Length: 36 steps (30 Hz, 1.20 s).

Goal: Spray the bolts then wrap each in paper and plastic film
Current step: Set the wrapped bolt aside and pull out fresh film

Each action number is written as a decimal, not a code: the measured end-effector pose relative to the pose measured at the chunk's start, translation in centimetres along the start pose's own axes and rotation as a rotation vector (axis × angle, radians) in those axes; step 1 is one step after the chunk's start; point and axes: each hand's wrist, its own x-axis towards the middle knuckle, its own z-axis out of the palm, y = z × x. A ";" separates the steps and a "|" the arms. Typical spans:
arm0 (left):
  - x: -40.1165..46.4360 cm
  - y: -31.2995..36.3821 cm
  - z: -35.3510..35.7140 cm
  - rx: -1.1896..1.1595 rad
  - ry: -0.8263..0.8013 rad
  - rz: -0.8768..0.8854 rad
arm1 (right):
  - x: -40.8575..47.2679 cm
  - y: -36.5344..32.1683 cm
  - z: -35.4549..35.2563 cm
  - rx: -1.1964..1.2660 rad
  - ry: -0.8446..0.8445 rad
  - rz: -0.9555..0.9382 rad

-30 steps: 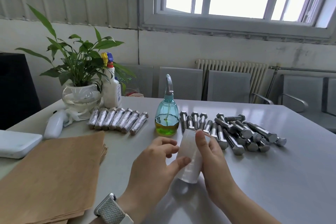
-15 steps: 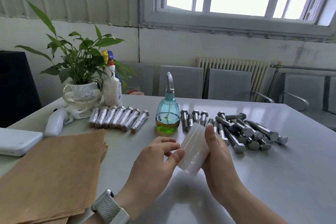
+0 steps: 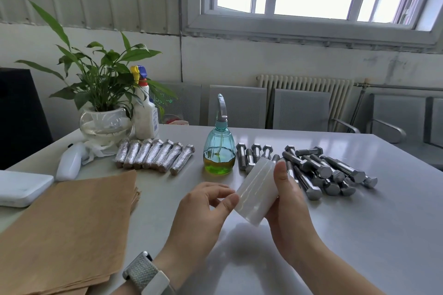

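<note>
While bolts [image 3: 311, 170] lie beside, hands [image 3: 285, 201] hold film roll [image 3: 256, 191].

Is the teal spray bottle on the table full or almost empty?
Mostly empty. The teal spray bottle stands upright on the table, with green liquid only in its lowest part; above that the body is clear.

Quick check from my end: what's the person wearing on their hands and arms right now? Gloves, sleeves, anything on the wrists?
No gloves: both the left hand and the right hand are bare. No sleeves show; both forearms are uncovered as far as the frame reaches. The left wrist carries a watch with a grey woven fabric band and a pale light-coloured case. Nothing is visible on the right wrist, and no rings show.
</note>
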 end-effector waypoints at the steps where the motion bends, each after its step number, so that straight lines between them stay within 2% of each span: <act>1: 0.0 -0.1 0.1 -0.017 0.006 -0.012 | 0.0 0.0 0.1 0.002 0.004 -0.003; 9: -0.2 -0.1 0.8 -0.095 0.161 -0.051 | -0.3 0.0 0.3 0.046 0.032 -0.025; 14: -0.1 -0.5 0.6 -0.262 0.093 -0.191 | -0.3 -0.1 0.4 0.066 0.025 -0.028; 19: -0.5 -0.3 1.1 -0.064 0.155 -0.034 | -0.5 -0.2 0.4 0.055 0.029 -0.077; 22: -0.6 -0.1 1.2 -0.028 0.179 0.007 | -0.5 -0.2 0.4 0.048 0.042 -0.086; 29: -0.4 0.1 0.6 -0.312 0.078 -0.199 | -0.2 -0.1 0.2 0.097 0.025 -0.066; 31: -0.6 0.2 0.8 -0.320 0.063 -0.177 | -0.2 -0.1 0.2 0.097 0.027 -0.070; 36: -0.8 0.3 1.1 -0.089 0.162 0.001 | -0.2 -0.1 0.3 0.072 0.039 -0.113</act>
